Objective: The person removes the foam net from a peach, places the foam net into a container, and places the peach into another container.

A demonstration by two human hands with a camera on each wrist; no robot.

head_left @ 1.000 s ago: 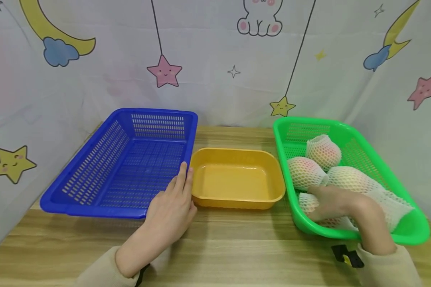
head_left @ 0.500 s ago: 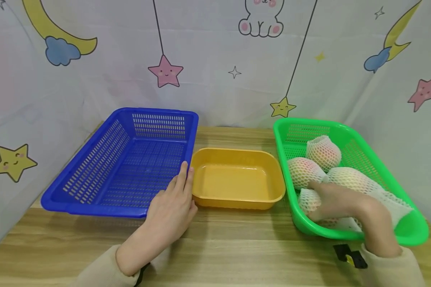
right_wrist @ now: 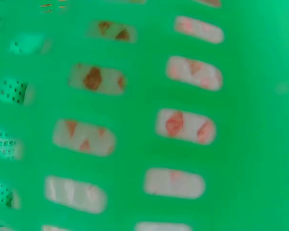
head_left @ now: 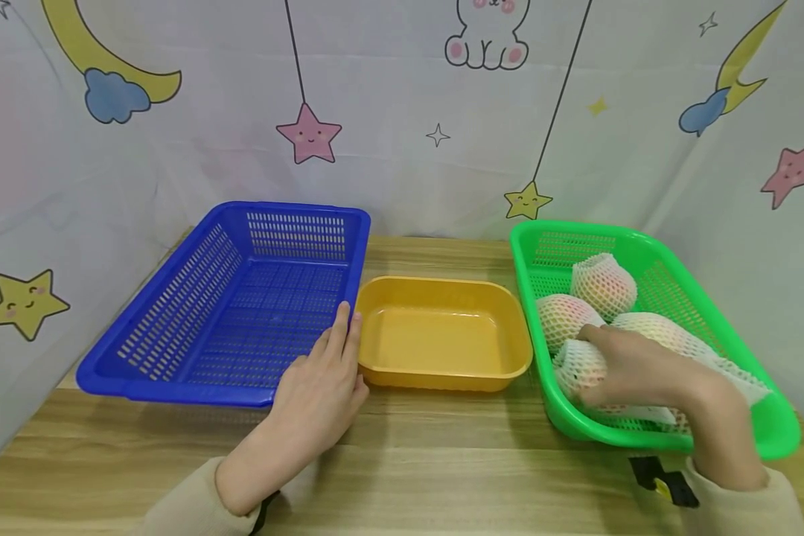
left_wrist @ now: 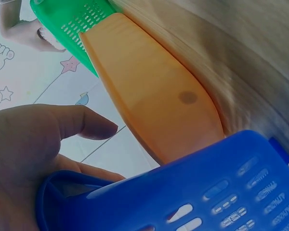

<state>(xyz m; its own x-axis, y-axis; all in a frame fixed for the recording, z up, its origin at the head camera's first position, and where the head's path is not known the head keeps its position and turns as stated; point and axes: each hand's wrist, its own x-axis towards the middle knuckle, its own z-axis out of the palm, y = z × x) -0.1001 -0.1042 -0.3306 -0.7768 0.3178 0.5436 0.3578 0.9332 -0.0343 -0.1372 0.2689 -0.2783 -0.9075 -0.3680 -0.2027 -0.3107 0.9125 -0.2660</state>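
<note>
My left hand [head_left: 321, 383] lies with straight fingers along the right rim of a blue basket [head_left: 268, 313]. In the left wrist view its thumb stands apart, off the basket's slotted wall [left_wrist: 192, 192]. Inside a green basket [head_left: 700, 298], my right hand [head_left: 643, 368] grips a fruit in a white foam net [head_left: 579, 366] at the near left corner, its fingers hiding part of it. Several more pinkish-yellow netted fruits [head_left: 603, 286] lie around it. The right wrist view is filled by the green slotted wall [right_wrist: 135, 159], with netting and reddish patches behind the slots.
A yellow tub [head_left: 442, 342] stands between the two baskets, close to both, with nothing in it. All three stand on a wood-grain table [head_left: 429, 461]. A white curtain [head_left: 402, 186] with printed stars and moons hangs behind.
My right hand has come up slightly, and the netted fruit in its fingers has risen and tilted against its neighbour. My left hand has stayed on the blue rim.
</note>
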